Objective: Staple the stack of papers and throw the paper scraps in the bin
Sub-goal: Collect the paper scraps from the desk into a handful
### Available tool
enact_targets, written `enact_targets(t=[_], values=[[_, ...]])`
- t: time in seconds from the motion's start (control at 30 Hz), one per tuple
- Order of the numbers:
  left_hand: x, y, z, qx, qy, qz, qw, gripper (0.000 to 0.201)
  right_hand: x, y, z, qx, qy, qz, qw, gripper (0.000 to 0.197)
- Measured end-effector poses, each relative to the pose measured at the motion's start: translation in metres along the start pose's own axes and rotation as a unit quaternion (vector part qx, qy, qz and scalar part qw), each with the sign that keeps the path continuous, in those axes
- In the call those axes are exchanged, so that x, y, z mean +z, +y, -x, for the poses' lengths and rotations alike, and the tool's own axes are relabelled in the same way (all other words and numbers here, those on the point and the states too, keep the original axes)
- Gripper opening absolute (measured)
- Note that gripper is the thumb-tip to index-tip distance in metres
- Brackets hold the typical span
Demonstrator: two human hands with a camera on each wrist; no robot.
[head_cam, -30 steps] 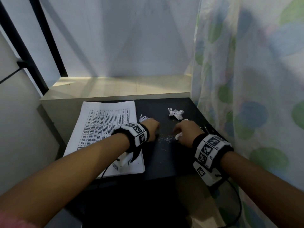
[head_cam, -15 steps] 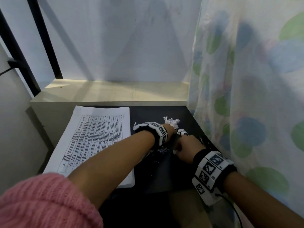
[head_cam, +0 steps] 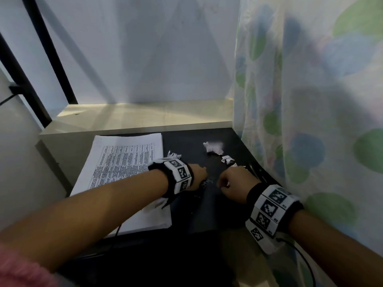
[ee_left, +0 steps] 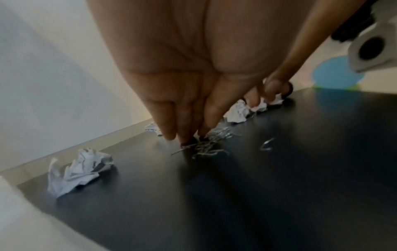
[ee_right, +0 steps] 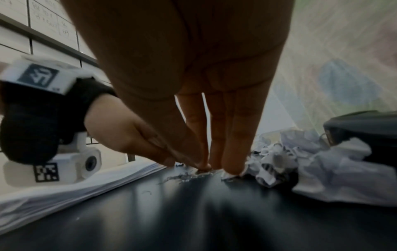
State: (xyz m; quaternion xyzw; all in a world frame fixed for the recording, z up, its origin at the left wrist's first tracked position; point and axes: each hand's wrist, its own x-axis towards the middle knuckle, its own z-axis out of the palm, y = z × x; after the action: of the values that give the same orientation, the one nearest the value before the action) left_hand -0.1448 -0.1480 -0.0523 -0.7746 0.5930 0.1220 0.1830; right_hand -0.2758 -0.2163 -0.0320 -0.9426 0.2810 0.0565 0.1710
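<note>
A printed paper stack [head_cam: 124, 162] lies on the left of the black desk [head_cam: 207, 214]. Crumpled paper scraps [head_cam: 214, 148] [head_cam: 174, 155] [head_cam: 227, 159] sit behind my hands. A small heap of loose staples [head_cam: 207, 182] [ee_left: 210, 144] [ee_right: 189, 175] lies between them. My left hand [head_cam: 199, 175] [ee_left: 187, 135] points straight fingers down, tips touching the heap. My right hand [head_cam: 230, 183] [ee_right: 214, 166] also stands on straight fingertips at the heap, one tip on a tiny white scrap. A dark stapler [ee_right: 361, 125] lies right of the scraps [ee_right: 275, 163]. No bin is in view.
A dotted curtain [head_cam: 310, 100] hangs along the desk's right edge. A pale raised shelf [head_cam: 145, 117] runs behind the desk below a white wall. One stray staple [ee_left: 266, 146] lies apart from the heap. A crumpled scrap [ee_left: 79, 171] sits near the paper stack.
My left hand has drawn back from the far scraps to the staple heap. The right hand has stayed almost in place beside it.
</note>
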Motion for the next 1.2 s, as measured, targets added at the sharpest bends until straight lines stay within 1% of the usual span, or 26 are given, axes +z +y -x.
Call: enact_targets(t=[0.03,0.1,0.23,0.33,0.4,0.5,0.6,0.63,0.73,0.83,0.93,1.0,1.07,1.13,1.2], values=[[0.003,-0.002,0.001,0.009,0.006,-0.008,1.000,0.042,0.003,-0.001,0.000,-0.002,-0.009,0.001,1.000,0.022],[0.002,-0.003,0.007,0.015,0.009,0.019,1.000,0.035,0.006,-0.002,-0.004,-0.001,-0.022,0.001,1.000,0.023],[-0.005,-0.013,0.009,-0.026,0.064,0.064,0.996,0.032,0.002,-0.003,-0.019,0.020,-0.012,0.004,1.000,0.025],[0.001,-0.021,0.007,-0.060,0.053,0.066,0.995,0.030,-0.002,-0.008,-0.028,0.037,-0.002,0.017,0.999,0.026],[0.006,-0.023,0.005,-0.064,0.055,0.074,0.994,0.028,0.000,-0.011,-0.031,0.049,0.000,0.036,0.998,0.030],[0.007,-0.019,0.004,-0.055,0.054,0.114,0.990,0.031,0.009,-0.020,-0.027,0.046,-0.012,0.059,0.997,0.032],[0.004,-0.016,0.005,-0.063,0.045,0.154,0.985,0.033,0.013,-0.026,-0.026,0.028,-0.018,0.026,0.999,0.028],[0.003,-0.018,0.006,-0.067,0.051,0.166,0.983,0.034,0.012,-0.026,-0.029,0.025,-0.017,0.009,1.000,0.026],[0.005,-0.025,0.009,-0.091,0.050,0.150,0.983,0.034,0.005,-0.025,-0.039,0.032,-0.011,-0.007,0.999,0.030],[0.006,-0.023,0.010,-0.097,0.046,0.128,0.986,0.030,0.007,-0.029,-0.052,0.011,-0.019,0.035,0.999,0.036],[0.002,-0.017,0.010,-0.087,0.050,0.135,0.986,0.031,0.013,-0.037,-0.058,-0.011,-0.043,0.093,0.995,0.034],[0.001,-0.013,0.011,-0.090,0.039,0.148,0.984,0.032,0.015,-0.041,-0.053,-0.040,-0.045,0.104,0.993,0.034],[0.004,-0.014,0.013,-0.087,0.039,0.161,0.982,0.030,0.018,-0.037,-0.044,-0.059,-0.043,0.097,0.993,0.033],[0.008,-0.018,0.016,-0.087,0.045,0.176,0.979,0.028,0.016,-0.029,-0.033,-0.052,-0.037,0.069,0.996,0.033],[0.010,-0.022,0.020,-0.085,0.040,0.179,0.979,0.032,0.009,-0.018,-0.023,-0.035,-0.023,0.025,0.999,0.035]])
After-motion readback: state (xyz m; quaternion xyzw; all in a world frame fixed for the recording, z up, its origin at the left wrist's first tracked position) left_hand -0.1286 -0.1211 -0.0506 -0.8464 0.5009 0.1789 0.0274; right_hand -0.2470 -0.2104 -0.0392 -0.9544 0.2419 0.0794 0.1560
